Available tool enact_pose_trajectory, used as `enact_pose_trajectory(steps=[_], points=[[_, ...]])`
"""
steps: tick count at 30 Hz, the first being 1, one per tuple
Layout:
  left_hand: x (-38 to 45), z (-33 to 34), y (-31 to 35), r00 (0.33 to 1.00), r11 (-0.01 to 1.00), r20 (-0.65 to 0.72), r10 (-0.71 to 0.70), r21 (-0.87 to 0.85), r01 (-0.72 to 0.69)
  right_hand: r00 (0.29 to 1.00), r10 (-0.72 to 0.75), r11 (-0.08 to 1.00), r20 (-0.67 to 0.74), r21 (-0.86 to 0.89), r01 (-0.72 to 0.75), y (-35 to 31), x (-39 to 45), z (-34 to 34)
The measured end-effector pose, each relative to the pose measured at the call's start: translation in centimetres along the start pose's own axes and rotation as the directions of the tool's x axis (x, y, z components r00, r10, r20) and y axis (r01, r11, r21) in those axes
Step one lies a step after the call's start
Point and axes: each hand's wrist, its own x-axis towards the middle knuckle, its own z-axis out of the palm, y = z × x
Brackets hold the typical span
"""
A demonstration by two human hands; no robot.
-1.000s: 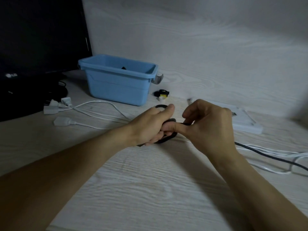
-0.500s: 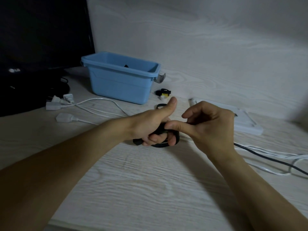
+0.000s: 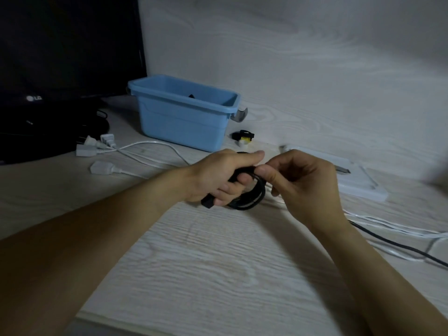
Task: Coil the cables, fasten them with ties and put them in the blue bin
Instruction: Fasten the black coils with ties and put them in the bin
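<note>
We hold the coiled black cable point(image 3: 249, 197) just above the near middle of the desk point(image 3: 218, 275), our left hand point(image 3: 218, 178) gripping the loops and our right hand point(image 3: 303, 183) apparently pinching a strand at the coil's top. The blue bin point(image 3: 179, 120) stands farther back, left.

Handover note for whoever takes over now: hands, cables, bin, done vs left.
Left hand grips the black cable coil just above the desk. Right hand pinches the cable at the coil's top.
The black cable's loose tail trails right across the desk.
Blue bin behind, something dark inside.
White cables lie uncoiled by the bin.
Black ties right of the bin.
Left: finish coiling, tie, bin it; then the white cables.
</note>
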Motion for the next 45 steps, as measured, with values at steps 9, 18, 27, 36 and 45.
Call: enact_pose_trajectory(steps=[9,18,27,36,45], points=[[0.1,-1.9,1.0,0.968,0.669,-0.201,0.152,-0.7,-0.251,0.981,0.117,0.982,0.153,-0.167,-0.091,2.9,0.5,-1.5],[0.6,-3.1,0.5,0.852,0.422,-0.517,-0.086,-0.793,-0.438,0.924,0.244,0.947,0.295,-0.279,-0.16,2.7,-0.2,-0.3],[1.5,-1.9,0.8,0.812,0.554,-0.583,-0.015,-0.681,-0.479,0.94,0.145,0.959,0.309,-0.279,-0.056,1.4,-0.6,0.2],[1.3,-0.2,0.4,0.783,0.715,-0.619,0.064,-0.519,-0.468,0.873,-0.013,0.93,0.488,-0.314,0.189,1.5,-0.8,0.9],[1.2,0.0,0.6,0.811,0.673,-0.548,0.205,-0.522,-0.523,0.894,-0.065,0.9,0.444,-0.362,0.245,1.6,-0.5,1.0]])
